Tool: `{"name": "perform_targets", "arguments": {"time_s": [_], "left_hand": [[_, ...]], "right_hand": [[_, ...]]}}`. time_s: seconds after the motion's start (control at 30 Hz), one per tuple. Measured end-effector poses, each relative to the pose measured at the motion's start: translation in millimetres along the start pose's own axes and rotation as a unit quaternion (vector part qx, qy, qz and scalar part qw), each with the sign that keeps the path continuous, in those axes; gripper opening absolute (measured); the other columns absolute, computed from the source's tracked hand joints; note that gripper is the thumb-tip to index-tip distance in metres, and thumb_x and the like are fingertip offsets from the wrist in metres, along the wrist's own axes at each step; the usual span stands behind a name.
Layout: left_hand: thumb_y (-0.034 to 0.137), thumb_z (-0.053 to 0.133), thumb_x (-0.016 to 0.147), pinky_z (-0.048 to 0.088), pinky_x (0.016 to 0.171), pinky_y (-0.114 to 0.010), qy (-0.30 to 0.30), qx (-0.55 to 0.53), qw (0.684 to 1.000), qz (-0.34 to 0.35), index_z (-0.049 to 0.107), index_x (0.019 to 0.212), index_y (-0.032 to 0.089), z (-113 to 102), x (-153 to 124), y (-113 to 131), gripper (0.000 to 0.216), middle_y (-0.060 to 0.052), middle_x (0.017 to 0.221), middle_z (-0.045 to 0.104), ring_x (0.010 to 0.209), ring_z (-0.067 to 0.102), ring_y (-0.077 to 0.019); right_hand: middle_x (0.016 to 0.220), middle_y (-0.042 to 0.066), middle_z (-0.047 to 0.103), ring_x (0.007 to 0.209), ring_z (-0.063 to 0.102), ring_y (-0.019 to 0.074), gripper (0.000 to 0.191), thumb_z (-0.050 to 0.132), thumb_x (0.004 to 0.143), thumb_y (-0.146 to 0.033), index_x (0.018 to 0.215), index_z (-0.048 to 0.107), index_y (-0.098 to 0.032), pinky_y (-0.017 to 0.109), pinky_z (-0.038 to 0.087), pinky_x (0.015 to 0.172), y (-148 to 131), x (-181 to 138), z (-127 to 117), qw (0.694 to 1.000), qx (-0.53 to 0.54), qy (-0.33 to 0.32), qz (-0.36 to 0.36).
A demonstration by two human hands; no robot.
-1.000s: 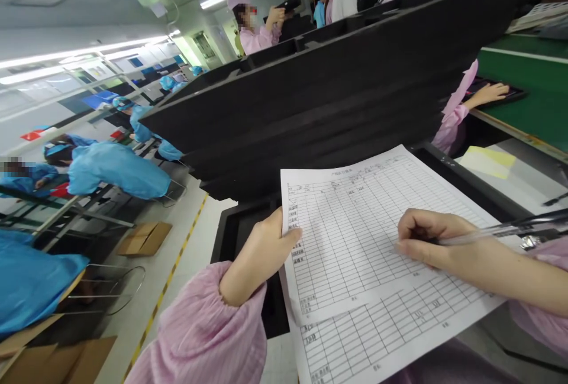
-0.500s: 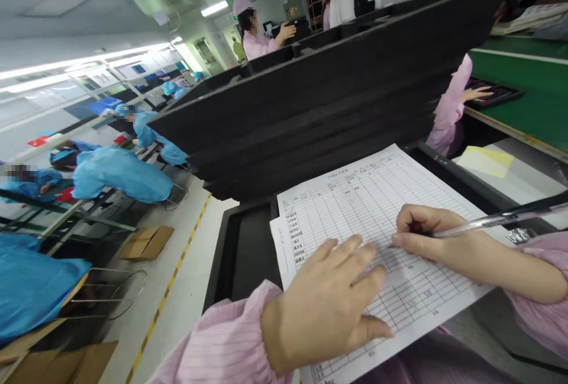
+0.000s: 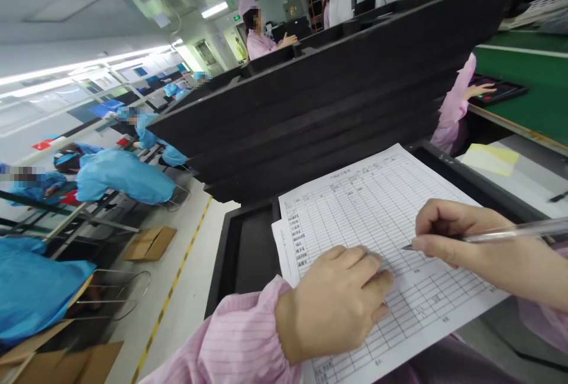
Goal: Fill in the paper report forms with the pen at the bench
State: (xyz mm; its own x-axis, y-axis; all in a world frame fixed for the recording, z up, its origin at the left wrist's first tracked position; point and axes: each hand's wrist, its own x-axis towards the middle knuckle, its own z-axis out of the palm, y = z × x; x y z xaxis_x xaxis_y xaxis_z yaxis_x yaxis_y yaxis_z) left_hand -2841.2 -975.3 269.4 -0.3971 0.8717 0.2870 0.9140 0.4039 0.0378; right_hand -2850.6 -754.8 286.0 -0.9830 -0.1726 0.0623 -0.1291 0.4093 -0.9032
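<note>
Right hand (image 3: pixel 479 254), in the head view, pinches a pen (image 3: pixel 510 232) between thumb and fingers, its tip at the form (image 3: pixel 355 224); contact is hard to tell. Left hand (image 3: pixel 332 307) lies palm down on the form's near-left part, fingers loosely together. Filling in cells seems the step in hand; the next move likely calls for steadying the paper and placing the tip exactly. The form is thin white paper, grid-ruled, over a rigid black tray (image 3: pixel 248 254); the pen is slim, clear plastic.
</note>
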Motion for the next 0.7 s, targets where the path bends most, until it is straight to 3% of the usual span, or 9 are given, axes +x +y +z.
{"name": "perform_targets", "arguments": {"time_s": [0.17,0.27,0.5,0.7], "left_hand": [[0.032,0.044,0.096,0.051,0.077,-0.033,0.023,-0.027,0.999,0.003,0.061,0.105,0.014,3.6,-2.6,-3.3,0.027,-0.005,0.103,0.065,0.097,0.059,-0.0192],[0.032,0.045,0.096,0.05,0.077,-0.034,0.025,-0.032,0.999,0.009,0.061,0.106,0.013,5.3,-3.9,-4.3,0.027,-0.006,0.104,0.065,0.098,0.059,-0.0197],[0.031,0.044,0.097,0.05,0.08,-0.032,0.028,-0.053,0.998,0.0,0.062,0.108,0.014,6.1,-4.6,-4.3,0.027,-0.005,0.106,0.066,0.1,0.059,-0.0194],[0.029,0.047,0.096,0.05,0.08,-0.033,0.028,-0.07,0.997,-0.003,0.063,0.106,0.013,6.2,-4.3,-5.7,0.025,-0.005,0.106,0.066,0.1,0.059,-0.0199]], "right_hand": [[0.044,-0.005,0.03,0.042,0.026,0.0079,0.039,0.059,0.071,-0.043,0.047,0.037,-0.021,0.022,0.022,0.036,8.1,0.1,13.6,0.999,-0.021,-0.029,0.005],[0.045,-0.004,0.03,0.043,0.026,0.0084,0.036,0.055,0.072,-0.039,0.048,0.036,-0.021,0.023,0.022,0.038,11.2,-1.8,16.8,0.999,-0.042,-0.02,-0.007],[0.044,-0.003,0.04,0.042,0.033,0.0099,0.031,0.059,0.071,-0.042,0.05,0.048,-0.022,0.024,0.026,0.038,8.1,-3.0,12.3,0.999,-0.033,-0.02,0.005],[0.053,0.001,0.057,0.05,0.049,0.0142,0.037,0.067,0.069,-0.057,0.058,0.06,-0.023,0.026,0.04,0.045,-0.1,-3.0,3.4,1.0,-0.015,-0.019,-0.007]]}}
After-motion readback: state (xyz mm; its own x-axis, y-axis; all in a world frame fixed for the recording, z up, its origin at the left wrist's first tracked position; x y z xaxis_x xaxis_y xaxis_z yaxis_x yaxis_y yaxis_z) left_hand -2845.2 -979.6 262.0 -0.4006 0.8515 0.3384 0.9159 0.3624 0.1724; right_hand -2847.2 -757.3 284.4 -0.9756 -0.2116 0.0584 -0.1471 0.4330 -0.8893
